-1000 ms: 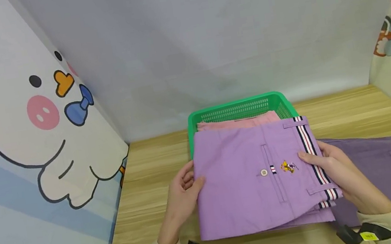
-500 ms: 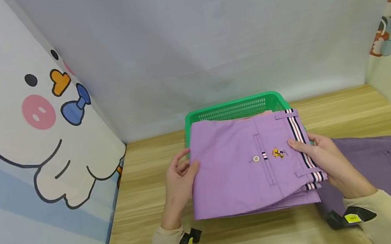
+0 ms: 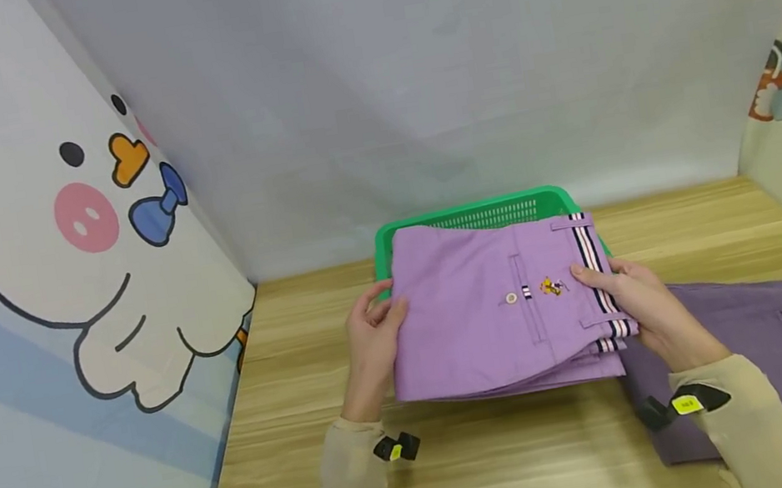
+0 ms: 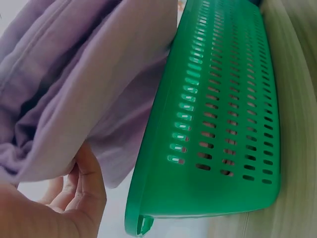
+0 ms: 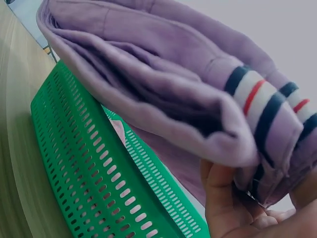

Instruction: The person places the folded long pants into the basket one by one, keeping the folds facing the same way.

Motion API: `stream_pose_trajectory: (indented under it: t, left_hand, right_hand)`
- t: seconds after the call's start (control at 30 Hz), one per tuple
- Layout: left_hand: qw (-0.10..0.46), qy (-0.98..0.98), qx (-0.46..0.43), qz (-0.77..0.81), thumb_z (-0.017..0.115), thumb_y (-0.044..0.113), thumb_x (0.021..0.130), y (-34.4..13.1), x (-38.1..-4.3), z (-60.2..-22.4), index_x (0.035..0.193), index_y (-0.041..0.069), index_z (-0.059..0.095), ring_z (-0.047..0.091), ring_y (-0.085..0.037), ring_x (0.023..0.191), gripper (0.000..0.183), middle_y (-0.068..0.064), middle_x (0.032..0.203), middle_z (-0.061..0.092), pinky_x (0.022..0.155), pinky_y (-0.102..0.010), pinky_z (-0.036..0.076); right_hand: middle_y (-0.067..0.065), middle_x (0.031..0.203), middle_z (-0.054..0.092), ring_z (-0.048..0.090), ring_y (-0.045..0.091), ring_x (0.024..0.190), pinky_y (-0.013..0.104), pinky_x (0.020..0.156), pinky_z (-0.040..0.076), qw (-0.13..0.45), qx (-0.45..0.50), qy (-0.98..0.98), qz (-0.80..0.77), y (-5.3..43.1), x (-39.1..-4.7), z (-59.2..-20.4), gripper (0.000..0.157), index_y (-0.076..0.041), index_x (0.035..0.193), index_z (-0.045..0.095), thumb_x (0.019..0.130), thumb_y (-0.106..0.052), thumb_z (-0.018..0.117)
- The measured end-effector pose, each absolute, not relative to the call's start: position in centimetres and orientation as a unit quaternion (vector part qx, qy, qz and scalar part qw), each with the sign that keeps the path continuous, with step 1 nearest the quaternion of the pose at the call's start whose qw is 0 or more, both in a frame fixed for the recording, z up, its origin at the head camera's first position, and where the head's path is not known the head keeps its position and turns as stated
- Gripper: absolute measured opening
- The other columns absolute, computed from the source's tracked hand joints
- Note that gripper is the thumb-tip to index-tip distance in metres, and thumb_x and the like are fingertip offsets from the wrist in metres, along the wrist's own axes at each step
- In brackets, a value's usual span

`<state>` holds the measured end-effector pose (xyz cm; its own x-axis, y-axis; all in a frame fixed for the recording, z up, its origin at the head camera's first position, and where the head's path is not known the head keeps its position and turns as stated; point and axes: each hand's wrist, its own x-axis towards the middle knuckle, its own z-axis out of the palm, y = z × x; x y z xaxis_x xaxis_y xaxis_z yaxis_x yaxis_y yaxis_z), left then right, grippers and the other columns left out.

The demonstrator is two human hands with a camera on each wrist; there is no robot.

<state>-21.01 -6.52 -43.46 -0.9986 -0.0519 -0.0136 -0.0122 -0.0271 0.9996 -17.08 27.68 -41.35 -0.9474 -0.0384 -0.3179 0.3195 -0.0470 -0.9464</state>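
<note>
Both hands hold a folded pair of light purple trousers [image 3: 470,316] above a green plastic basket [image 3: 382,247]. My left hand [image 3: 372,339] pinches the left folded edge, thumb on top and fingers beneath. At the waistband end, my right hand [image 3: 647,307] grips the trousers with its thumb over the striped band. A button, a pocket slit and a small embroidered figure face up. In the right wrist view the fold layers [image 5: 148,89] hang over the rim of the basket [image 5: 94,163], and a bit of pink cloth [image 5: 118,129] shows inside it.
Darker purple folded trousers [image 3: 772,356] lie on the wooden table [image 3: 289,377] to the right, partly under the right forearm. A pale curtain [image 3: 413,89] stands behind the basket. A cartoon-printed panel [image 3: 144,315] borders the left side.
Both hands have carried the light purple trousers forward, farther over the basket. In the head view the trousers now cover the pink cloth. Both holds are kept.
</note>
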Motion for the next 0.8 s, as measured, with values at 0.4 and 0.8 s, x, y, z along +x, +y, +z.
stream_pose_trajectory:
  t: [0.4, 0.8]
  left_hand:
    - [0.001, -0.706, 0.04, -0.707, 0.063, 0.003, 0.103, -6.0, -23.2, -43.3, 0.137, 0.007, 0.072, 0.059, -0.03, 0.14, 0.035, -0.017, 0.149, 0.063, 0.114, -0.047, 0.052]
    - [-0.027, -0.749, -0.031, -0.662, 0.065, -0.005, 0.096, -6.5, -25.5, -43.5, 0.15, 0.008, 0.061, 0.052, -0.036, 0.148, 0.055, -0.022, 0.16, 0.053, 0.117, -0.051, 0.049]
  right_hand:
    - [-0.006, 0.093, 0.08, 0.077, 0.009, 0.08, 0.026, 0.071, 0.063, 0.156, 0.069, 0.612, -0.772, 28.0, -19.3, -41.4, 0.05, -0.01, 0.155, 0.039, 0.108, -0.013, 0.057]
    - [-0.006, 0.11, 0.067, 0.067, -0.002, 0.087, 0.021, 0.077, 0.06, 0.082, 0.091, 0.741, -0.66, 27.2, -22.2, -41.6, 0.077, 0.0, 0.17, 0.014, 0.107, -0.012, 0.057]
